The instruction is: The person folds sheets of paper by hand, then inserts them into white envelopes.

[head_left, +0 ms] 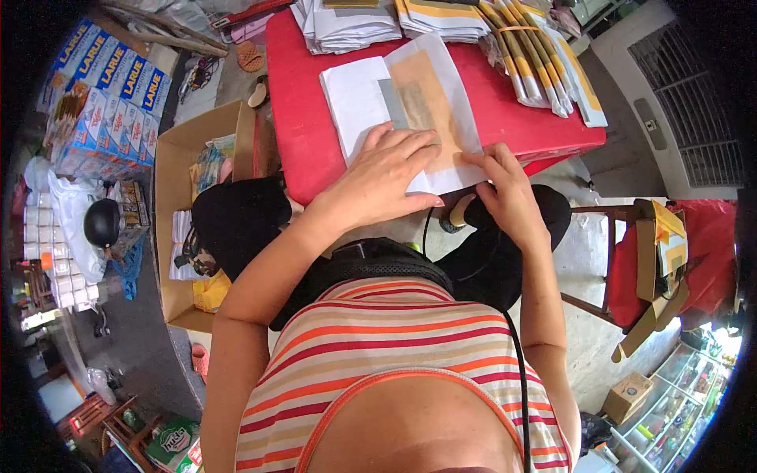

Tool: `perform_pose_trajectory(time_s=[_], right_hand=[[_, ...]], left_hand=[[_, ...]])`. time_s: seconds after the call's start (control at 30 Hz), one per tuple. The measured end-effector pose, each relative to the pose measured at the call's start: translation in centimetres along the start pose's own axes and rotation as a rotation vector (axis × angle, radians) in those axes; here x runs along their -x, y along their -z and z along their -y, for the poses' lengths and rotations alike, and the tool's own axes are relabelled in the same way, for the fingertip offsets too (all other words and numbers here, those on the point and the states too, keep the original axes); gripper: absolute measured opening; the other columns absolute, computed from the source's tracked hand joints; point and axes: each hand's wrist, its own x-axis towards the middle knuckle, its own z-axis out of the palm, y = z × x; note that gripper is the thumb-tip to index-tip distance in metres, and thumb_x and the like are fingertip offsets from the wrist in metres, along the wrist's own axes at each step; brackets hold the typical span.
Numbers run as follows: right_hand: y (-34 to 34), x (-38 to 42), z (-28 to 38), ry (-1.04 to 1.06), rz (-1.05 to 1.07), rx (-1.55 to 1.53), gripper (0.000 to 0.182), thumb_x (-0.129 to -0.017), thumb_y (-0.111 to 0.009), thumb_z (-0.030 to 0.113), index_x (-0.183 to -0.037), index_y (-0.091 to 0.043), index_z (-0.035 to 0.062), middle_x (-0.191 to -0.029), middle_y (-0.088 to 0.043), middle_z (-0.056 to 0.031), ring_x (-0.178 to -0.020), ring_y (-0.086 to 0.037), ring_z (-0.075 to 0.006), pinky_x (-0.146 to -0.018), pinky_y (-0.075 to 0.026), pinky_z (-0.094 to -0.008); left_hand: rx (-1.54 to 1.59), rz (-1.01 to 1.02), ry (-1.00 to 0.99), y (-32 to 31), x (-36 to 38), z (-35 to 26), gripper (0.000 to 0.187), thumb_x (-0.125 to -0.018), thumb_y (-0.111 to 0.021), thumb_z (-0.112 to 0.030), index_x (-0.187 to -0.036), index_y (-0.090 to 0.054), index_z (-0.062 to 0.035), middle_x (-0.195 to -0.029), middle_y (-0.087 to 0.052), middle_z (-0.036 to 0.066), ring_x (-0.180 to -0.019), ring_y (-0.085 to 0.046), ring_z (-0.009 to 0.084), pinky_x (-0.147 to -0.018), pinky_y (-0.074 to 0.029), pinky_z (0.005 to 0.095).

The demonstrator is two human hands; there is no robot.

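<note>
A white paper sheet with a tan window panel (422, 98) lies on the red table (303, 118). My left hand (386, 177) lies flat on the sheet's near part, fingers spread, pressing it down. My right hand (505, 185) pinches the sheet's near right corner at the table edge. A folded white paper (355, 98) sits beside and partly under the sheet on the left.
Stacks of white and yellow-edged paper bags (473, 20) fill the table's far side. An open cardboard box (189, 213) stands on the floor to the left, beer cartons (110, 87) beyond it. A chair with cardboard pieces (654, 260) is on the right.
</note>
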Motion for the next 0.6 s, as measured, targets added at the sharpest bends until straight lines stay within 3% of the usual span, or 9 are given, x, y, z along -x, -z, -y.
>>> perform_pose_trajectory(time_s=[0.07, 0.1, 0.13, 0.2, 0.33, 0.43, 0.6], right_hand=[[-0.4, -0.1, -0.1, 0.155, -0.075, 0.209, 0.045, -0.074, -0.068, -0.004, -0.118, -0.067, 0.0067, -0.107, -0.056, -0.0131, -0.103, -0.058, -0.0320, -0.086, -0.050, -0.0410], [-0.5, -0.2, 0.0, 0.166, -0.088, 0.309, 0.040, -0.075, -0.069, 0.000, -0.113, -0.068, 0.0071, -0.117, -0.058, -0.0108, -0.109, -0.058, -0.0299, -0.093, -0.049, -0.0422], [-0.3, -0.3, 0.1, 0.161, -0.093, 0.311, 0.040, -0.075, -0.069, 0.000, -0.113, -0.068, 0.0071, -0.117, -0.058, -0.0108, -0.109, -0.058, -0.0299, -0.093, -0.049, -0.0422], [0.3, -0.6, 0.3, 0.444, -0.148, 0.611, 0.031, -0.076, -0.068, 0.004, -0.107, -0.069, 0.0067, -0.134, -0.058, -0.0084, -0.120, -0.056, -0.0273, -0.103, -0.044, -0.0458], [0.8, -1.4, -0.5, 0.505, 0.016, 0.615, 0.026, -0.077, -0.067, 0.006, -0.104, -0.068, 0.0067, -0.142, -0.057, -0.0063, -0.127, -0.055, -0.0246, -0.109, -0.038, -0.0486], [1.4, -1.8, -1.0, 0.451, 0.070, 0.447, 0.026, -0.081, -0.067, 0.007, -0.107, -0.066, 0.0068, -0.126, -0.067, -0.0057, -0.122, -0.060, -0.0244, -0.104, -0.042, -0.0442], [1.9, -2.2, -1.2, 0.359, 0.128, 0.288, 0.022, -0.087, -0.065, 0.008, -0.110, -0.066, 0.0060, -0.124, -0.068, -0.0071, -0.118, -0.061, -0.0260, -0.099, -0.044, -0.0426]], left_hand=[[-0.020, 0.022, -0.005, 0.0, 0.2, 0.0, 0.068, -0.083, -0.074, -0.045, -0.134, -0.058, -0.0039, -0.142, -0.052, 0.017, -0.135, -0.045, 0.0319, -0.116, -0.027, 0.0528], [-0.023, 0.017, -0.009, 0.0, 0.3, 0.1, 0.068, -0.082, -0.075, -0.046, -0.134, -0.059, -0.0045, -0.142, -0.053, 0.016, -0.135, -0.044, 0.0310, -0.116, -0.026, 0.0534], [-0.026, 0.013, -0.012, 0.0, 0.3, 0.2, 0.068, -0.081, -0.075, -0.046, -0.133, -0.060, -0.0050, -0.142, -0.053, 0.016, -0.135, -0.044, 0.0301, -0.115, -0.025, 0.0541], [-0.017, 0.036, -0.004, 0.4, 0.2, 0.1, 0.067, -0.081, -0.075, -0.045, -0.133, -0.060, -0.0053, -0.142, -0.053, 0.015, -0.135, -0.044, 0.0299, -0.115, -0.025, 0.0534], [-0.009, 0.070, 0.003, 0.7, 0.3, 0.4, 0.064, -0.081, -0.074, -0.040, -0.134, -0.061, -0.0074, -0.146, -0.052, 0.013, -0.134, -0.044, 0.0292, -0.115, -0.023, 0.0522], [-0.041, 0.104, 0.012, 1.4, 0.8, 0.5, 0.064, -0.080, -0.073, -0.038, -0.136, -0.061, -0.0090, -0.150, -0.049, 0.010, -0.135, -0.043, 0.0300, -0.116, -0.021, 0.0530], [-0.064, 0.192, 0.047, 3.7, 2.1, 0.9, 0.066, -0.079, -0.074, -0.039, -0.137, -0.061, -0.0107, -0.152, -0.048, 0.009, -0.136, -0.041, 0.0315, -0.118, -0.017, 0.0538]])
